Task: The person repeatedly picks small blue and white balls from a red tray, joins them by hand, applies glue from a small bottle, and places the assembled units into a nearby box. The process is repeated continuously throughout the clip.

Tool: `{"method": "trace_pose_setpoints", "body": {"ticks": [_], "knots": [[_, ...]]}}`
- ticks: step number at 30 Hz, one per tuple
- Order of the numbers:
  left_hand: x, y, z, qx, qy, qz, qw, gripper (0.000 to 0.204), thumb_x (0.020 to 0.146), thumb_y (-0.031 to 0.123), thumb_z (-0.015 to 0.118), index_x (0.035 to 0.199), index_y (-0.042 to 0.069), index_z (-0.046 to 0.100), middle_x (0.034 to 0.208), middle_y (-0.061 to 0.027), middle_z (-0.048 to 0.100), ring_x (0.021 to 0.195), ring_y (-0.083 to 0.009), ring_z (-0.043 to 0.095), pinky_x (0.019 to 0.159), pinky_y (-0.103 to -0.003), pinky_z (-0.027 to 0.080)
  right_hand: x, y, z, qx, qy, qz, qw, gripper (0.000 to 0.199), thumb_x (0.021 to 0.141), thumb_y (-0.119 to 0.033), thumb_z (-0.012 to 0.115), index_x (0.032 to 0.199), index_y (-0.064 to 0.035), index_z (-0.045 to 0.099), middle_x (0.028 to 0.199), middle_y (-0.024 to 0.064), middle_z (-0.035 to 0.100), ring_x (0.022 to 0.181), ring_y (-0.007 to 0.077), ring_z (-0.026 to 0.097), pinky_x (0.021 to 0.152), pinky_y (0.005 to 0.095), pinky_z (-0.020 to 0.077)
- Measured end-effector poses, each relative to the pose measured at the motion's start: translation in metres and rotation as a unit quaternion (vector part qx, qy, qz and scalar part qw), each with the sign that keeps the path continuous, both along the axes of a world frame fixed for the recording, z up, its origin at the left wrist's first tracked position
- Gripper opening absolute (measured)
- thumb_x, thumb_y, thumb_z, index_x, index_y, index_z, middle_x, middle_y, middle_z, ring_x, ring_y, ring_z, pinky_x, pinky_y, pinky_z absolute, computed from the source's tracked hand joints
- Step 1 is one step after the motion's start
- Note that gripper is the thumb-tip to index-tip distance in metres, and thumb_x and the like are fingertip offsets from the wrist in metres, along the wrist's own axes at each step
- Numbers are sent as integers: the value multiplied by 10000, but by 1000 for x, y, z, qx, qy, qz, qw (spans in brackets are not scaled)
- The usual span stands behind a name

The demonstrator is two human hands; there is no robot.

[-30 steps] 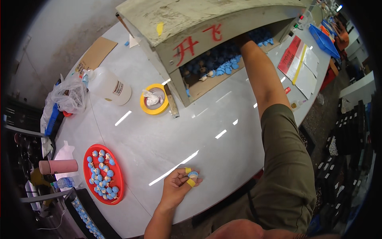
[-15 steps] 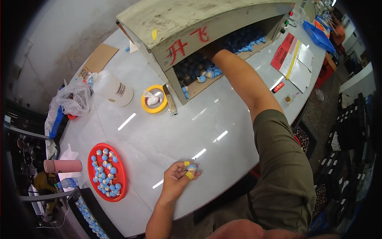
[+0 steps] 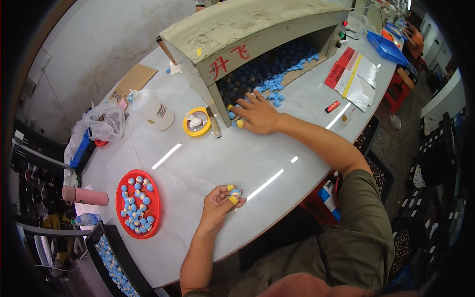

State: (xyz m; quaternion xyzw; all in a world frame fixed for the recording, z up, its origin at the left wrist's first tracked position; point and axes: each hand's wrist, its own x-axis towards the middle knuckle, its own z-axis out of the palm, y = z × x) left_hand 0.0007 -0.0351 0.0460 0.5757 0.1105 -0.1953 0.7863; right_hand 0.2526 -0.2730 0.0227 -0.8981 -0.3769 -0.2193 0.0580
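My left hand, with yellow tape on thumb and forefinger, pinches a small round blue-and-cream piece above the grey table. At the front left of the opening of a beige metal box, my right hand reaches in, palm down, fingers spread. Its fingertips, two of them taped yellow, are at the edge of a heap of small blue pieces inside the box. The heap's back part is dark in shadow. Left of my left hand stands a red oval tray with several round blue-and-cream pieces.
A yellow tape roll, a white plastic bottle and a clear bag lie left of the box. Red-and-white packets and a blue tray are on the right. A black bin stands lower left, near a pink flask.
My right hand has drawn back from deep inside the box to the front left of its opening, where it now shows. My left hand still holds its piece. The view has shifted slightly.
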Motion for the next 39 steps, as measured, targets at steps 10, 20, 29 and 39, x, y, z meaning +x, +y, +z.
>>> {"method": "trace_pose_setpoints", "body": {"ticks": [10, 20, 29, 39], "knots": [[1, -2, 6, 13, 1, 5, 1000, 285, 933, 31, 662, 1195, -35, 570, 1103, -160, 678, 927, -235, 720, 840, -302, 606, 45, 6, 27, 140, 163, -51, 975, 279, 895, -261, 547, 1041, -63, 678, 998, 206, 657, 976, 379, 623, 875, 517, 460], [1, 6, -1, -29, 11, 1, 1000, 234, 943, 50, 662, 1156, -2, 581, 1094, -154, 695, 913, -210, 725, 820, -290, 611, 8, -82, 17, 289, 126, -264, 912, 236, 835, -167, 670, 1043, -60, 636, 1001, 136, 639, 954, 328, 646, 788, 436, 514], [1, 9, 3, -36, 9, 9, 999, 242, 945, 58, 659, 1164, 10, 568, 1120, -160, 692, 938, -207, 718, 805, -283, 600, -39, -66, 2, 216, 143, -206, 944, 313, 792, -104, 699, 1099, -82, 636, 1008, 139, 664, 868, 344, 650, 756, 453, 521], [4, 12, -6, -87, -29, 108, 990, 292, 953, 52, 661, 1221, 23, 550, 1185, -139, 663, 1041, -220, 692, 918, -300, 580, -132, 23, 41, 479, 578, 62, 658, 285, 915, -5, 660, 1191, 59, 628, 958, 37, 634, 869, 93, 626, 732, 232, 518]]}}
